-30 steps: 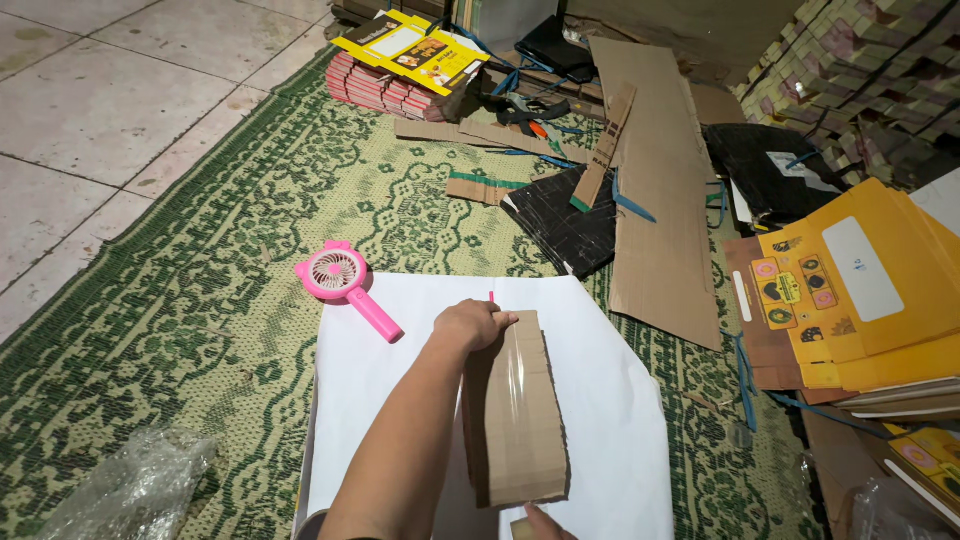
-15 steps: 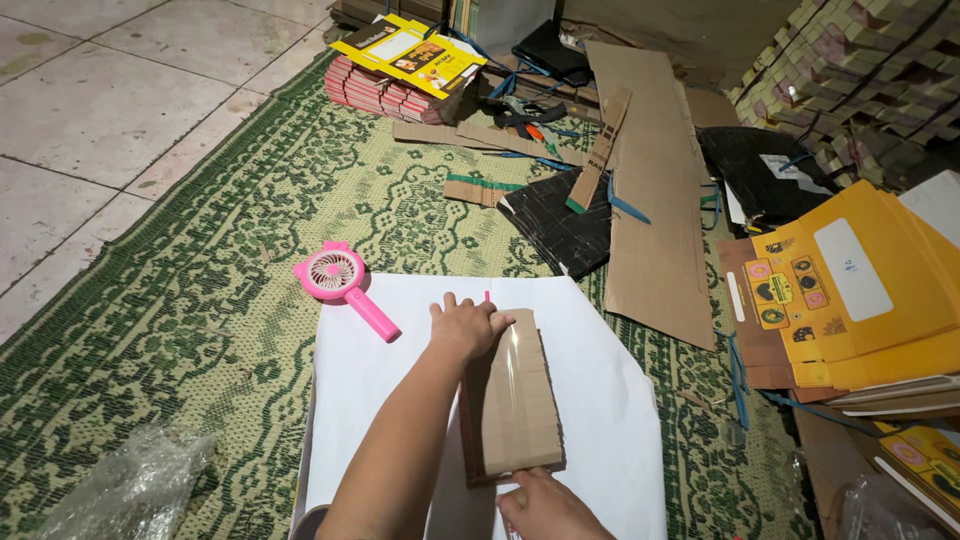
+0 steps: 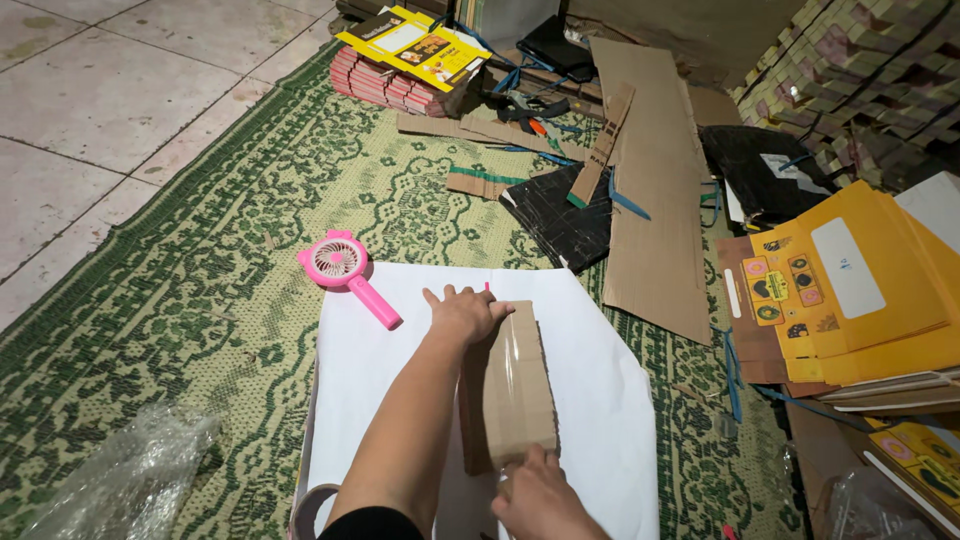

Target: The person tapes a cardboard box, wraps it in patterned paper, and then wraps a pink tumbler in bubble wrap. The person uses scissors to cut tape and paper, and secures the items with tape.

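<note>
The cardboard bundle (image 3: 510, 385) is lying between both hands: left hand (image 3: 462, 314) pressing flat-open on its far end, right hand (image 3: 540, 495) now gripping the near end, having come further up.

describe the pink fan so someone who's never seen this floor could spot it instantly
Find the big white paper sheet spread on the green patterned mat. At the sheet's far left corner lies a small handheld fan, its handle overlapping the paper. It is the only bright pink thing there, with a round grille; everything nearby is brown cardboard or yellow.
</note>
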